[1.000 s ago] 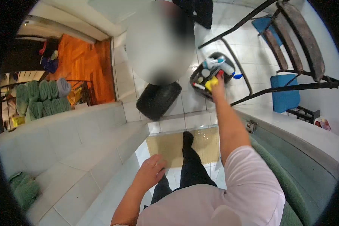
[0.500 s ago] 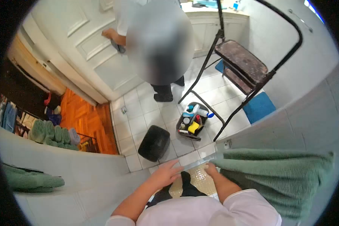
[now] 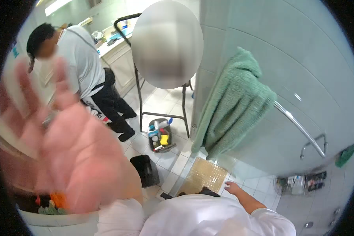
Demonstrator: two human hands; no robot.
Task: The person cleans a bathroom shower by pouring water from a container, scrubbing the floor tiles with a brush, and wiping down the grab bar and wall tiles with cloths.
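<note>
My left hand point(image 3: 72, 141) is raised close to the camera at the left, palm showing, fingers spread and blurred, with nothing in it. Low at the right, my right hand point(image 3: 232, 188) hangs beside the beige bath mat point(image 3: 206, 176); its fingers are small and partly curled, and whether they hold anything is unclear. A dark caddy point(image 3: 161, 148) with bottles and a yellow item point(image 3: 164, 139) stands on the tiled floor. Nearer to me is a black bin point(image 3: 144, 170). A green towel point(image 3: 236, 104) hangs on the metal rail point(image 3: 303, 129).
A co-worker point(image 3: 82, 59) in a white shirt and dark cap bends over at the upper left. The dark frame of a step ladder point(image 3: 163, 115) stands behind the caddy. A counter point(image 3: 114, 45) is at the back. Bottles point(image 3: 297, 184) sit at the lower right.
The view has swung to the right. My right hand has left the caddy, where it was a second ago. My left hand has risen close to the camera. More of the co-worker now shows.
</note>
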